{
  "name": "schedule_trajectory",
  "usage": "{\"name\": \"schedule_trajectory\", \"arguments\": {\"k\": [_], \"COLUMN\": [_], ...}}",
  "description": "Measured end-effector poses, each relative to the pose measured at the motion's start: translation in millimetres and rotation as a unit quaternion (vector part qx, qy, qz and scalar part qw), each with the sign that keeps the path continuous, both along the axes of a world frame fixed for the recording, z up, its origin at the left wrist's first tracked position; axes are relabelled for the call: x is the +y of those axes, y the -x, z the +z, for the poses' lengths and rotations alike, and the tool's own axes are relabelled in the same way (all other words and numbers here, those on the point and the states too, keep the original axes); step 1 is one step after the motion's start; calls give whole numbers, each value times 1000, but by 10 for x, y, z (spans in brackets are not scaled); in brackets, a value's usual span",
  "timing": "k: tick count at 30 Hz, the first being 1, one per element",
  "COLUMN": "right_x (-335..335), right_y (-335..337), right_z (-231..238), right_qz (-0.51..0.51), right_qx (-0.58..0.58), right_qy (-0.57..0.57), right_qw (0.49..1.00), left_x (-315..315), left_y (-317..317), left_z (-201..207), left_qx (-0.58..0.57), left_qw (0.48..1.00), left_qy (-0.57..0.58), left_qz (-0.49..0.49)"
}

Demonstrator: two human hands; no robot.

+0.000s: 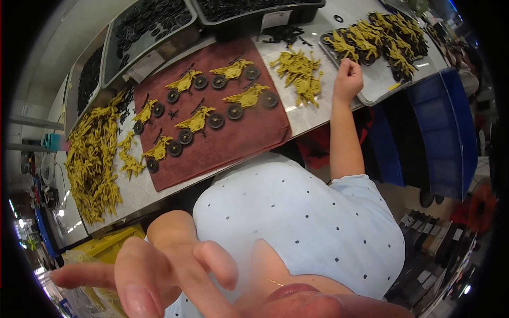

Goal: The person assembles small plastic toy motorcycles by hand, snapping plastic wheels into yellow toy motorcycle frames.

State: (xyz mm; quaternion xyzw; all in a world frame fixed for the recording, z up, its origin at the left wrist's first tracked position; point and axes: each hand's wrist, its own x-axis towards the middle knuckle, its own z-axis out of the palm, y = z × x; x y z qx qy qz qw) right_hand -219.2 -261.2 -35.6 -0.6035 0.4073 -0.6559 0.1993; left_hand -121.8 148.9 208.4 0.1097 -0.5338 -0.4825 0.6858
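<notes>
Close to the camera at the lower left, my left hand [164, 275] is raised with its fingers apart, holding nothing. My right hand [348, 80] is closed in a fist beside the grey tray [377, 96] at the right. Anything inside the fist is hidden. Heaped on that tray are yellow toy motorcycles [398, 45] with black wheels. Left of the fist lies a pile of yellow plastic parts [299, 74]. More toy motorcycles [195, 121], each with two black wheels, lie in two rows on a dark red cloth [233, 146].
Yellow parts [93, 164] form a large heap at the table's left. Grey bins of black wheels [151, 21] and a bin of small black pieces [233, 8] stand along the back. A blue rack [442, 132] is at the right, and a yellow crate [106, 246] sits below left.
</notes>
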Motion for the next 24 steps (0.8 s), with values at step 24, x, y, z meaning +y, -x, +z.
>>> {"name": "schedule_trajectory", "arguments": {"k": [24], "right_x": [138], "right_y": [65], "right_z": [72], "right_qz": [58], "right_qx": [13], "right_qy": [-32], "right_qw": [998], "left_x": [-242], "left_y": [453], "left_z": [54], "left_qx": [-55], "left_qw": [995], "left_qy": [-72], "left_qz": [51]}}
